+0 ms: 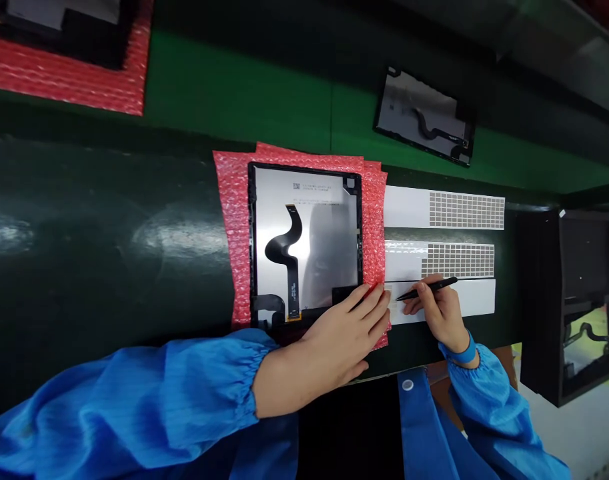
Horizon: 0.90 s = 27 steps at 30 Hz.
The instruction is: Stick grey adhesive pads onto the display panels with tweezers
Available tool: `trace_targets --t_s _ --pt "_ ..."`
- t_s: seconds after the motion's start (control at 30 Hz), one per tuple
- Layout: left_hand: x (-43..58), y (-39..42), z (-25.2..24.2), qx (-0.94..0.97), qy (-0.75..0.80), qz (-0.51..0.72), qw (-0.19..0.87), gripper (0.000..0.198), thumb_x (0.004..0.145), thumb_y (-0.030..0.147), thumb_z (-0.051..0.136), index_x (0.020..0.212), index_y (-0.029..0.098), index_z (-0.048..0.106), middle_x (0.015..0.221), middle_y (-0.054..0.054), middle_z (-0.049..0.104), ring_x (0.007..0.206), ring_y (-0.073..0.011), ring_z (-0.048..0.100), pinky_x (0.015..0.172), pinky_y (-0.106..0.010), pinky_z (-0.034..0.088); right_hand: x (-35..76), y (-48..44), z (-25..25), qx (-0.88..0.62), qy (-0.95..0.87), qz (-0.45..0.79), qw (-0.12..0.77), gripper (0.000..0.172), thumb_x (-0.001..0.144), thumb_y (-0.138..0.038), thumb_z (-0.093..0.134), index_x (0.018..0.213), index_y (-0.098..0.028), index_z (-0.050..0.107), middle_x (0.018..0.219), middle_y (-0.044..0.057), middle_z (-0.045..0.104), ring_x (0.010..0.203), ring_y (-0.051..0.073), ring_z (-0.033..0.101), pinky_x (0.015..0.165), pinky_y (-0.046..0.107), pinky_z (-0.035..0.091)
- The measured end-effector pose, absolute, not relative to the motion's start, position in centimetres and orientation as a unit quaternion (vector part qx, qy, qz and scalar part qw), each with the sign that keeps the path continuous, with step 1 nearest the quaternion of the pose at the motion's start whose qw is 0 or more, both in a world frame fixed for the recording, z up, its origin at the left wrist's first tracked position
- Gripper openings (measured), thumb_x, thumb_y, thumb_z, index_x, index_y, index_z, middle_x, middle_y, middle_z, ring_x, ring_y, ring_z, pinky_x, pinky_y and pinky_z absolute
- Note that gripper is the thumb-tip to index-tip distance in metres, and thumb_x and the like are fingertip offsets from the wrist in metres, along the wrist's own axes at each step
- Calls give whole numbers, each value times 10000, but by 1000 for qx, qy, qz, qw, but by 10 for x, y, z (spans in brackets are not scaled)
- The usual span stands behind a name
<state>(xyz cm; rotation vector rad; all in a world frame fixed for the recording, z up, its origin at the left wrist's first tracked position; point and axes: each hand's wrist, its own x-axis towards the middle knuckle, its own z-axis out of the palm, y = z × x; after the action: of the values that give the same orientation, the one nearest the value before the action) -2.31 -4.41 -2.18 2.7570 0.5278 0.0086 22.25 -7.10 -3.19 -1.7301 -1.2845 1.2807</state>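
A tablet display panel [329, 247] lies on pink bubble wrap [374, 233], its silvery back facing up and a curved black ribbon cable [293, 280] running over it. My left hand [341, 337] rests flat across the panel's lower right corner and the wrap, fingers stretched out to the right; it hides that corner. In my right hand [439, 310] is a slim black pen-shaped tool [437, 285], pinched between thumb and fingers. Its tip points left, at the left part of a white label strip [471, 297] beside the wrap. Whether tip and strip touch, I cannot tell.
Two more strips, an upper label sheet [467, 210] and a middle label sheet [458, 260], carry grids of small labels. Another panel [419, 120] lies on the green mat [264, 93]. A black bin [541, 300] stands right; more bubble wrap [84, 87] lies far left.
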Motion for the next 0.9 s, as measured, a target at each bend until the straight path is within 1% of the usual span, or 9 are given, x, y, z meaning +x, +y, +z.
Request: trace_targets --t_s 0.2,0.4,0.53,0.73,0.9 --pt "-22 -43 -20 971 183 -5 153 829 841 610 758 1491 119 601 1617 -175 521 1554 -385 389 1308 -532 242 225 -69 -32 -655 -484 491 309 372 1042 -583 607 992 -215 587 667 27 766 541 219 756 501 324 625" --pt "-21 -42 -20 973 183 -15 140 843 851 627 733 1510 123 585 1632 -168 505 1556 -396 380 1303 -532 239 228 -70 -36 -642 -467 507 334 356 1058 -548 598 962 -206 600 692 28 767 556 200 762 505 293 622" --pt "-21 -43 -20 973 183 -16 139 838 855 628 727 1509 123 584 1636 -173 498 1554 -391 383 1297 -529 246 227 -72 -38 -650 -467 497 335 335 1061 -539 599 970 -217 590 659 18 759 543 207 755 506 305 621" --pt "-21 -41 -18 973 180 -16 144 829 857 613 733 1500 109 593 1633 -185 498 1545 -401 394 1290 -530 257 225 -72 -36 -654 -478 488 325 330 1057 -539 607 974 -221 584 662 24 765 528 207 746 498 309 610" --pt "-22 -40 -20 976 173 -16 134 812 879 629 685 1505 121 591 1627 -174 509 1541 -400 402 1280 -532 274 226 -72 -38 -651 -464 499 335 331 1053 -537 615 966 -218 593 635 15 754 521 202 746 476 286 592"
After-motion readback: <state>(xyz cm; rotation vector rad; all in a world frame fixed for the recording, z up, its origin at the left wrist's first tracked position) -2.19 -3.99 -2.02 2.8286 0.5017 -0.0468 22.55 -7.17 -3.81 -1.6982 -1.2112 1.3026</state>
